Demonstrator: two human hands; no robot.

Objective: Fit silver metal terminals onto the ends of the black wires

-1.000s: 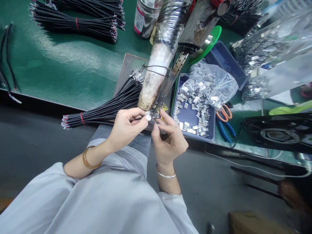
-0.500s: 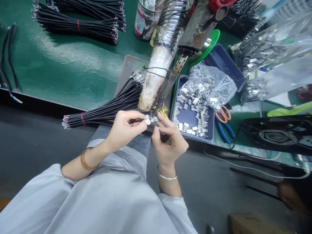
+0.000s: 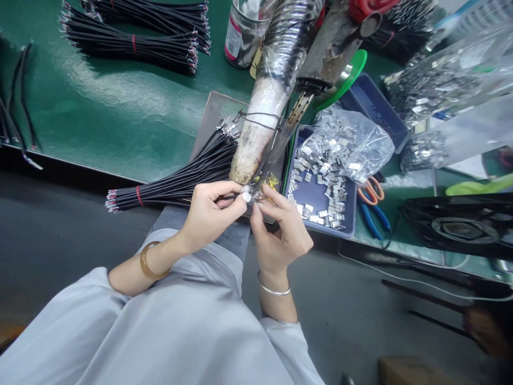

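Observation:
My left hand [image 3: 214, 214] pinches the end of a black cable [image 3: 225, 197] between thumb and forefinger, both tips wearing white covers. A small silver metal connector [image 3: 257, 195] shows between my two hands, partly hidden by fingers. Close against it from the right, my right hand [image 3: 282, 227] has its fingertips drawn together; what they hold is too small to make out. Just above the fingers, the narrow metal shaft of a soldering iron [image 3: 276, 147] slants down beside a white, wrapped tube [image 3: 256, 125]. A bundle of black cables [image 3: 172, 184] lies left of the tube, tied with a red band.
A blue tray [image 3: 348, 227] of loose metal connectors and a plastic bag [image 3: 356, 141] stands at right. Beyond it lie orange-and-blue-handled pliers [image 3: 373, 211] and a black fan [image 3: 457, 227]. More cable bundles [image 3: 132, 45] and a clear jar [image 3: 242, 40] stand at the back.
The view has shifted slightly, so everything sits a little farther right. My hands have drawn slightly closer together around the connector, and less of it shows.

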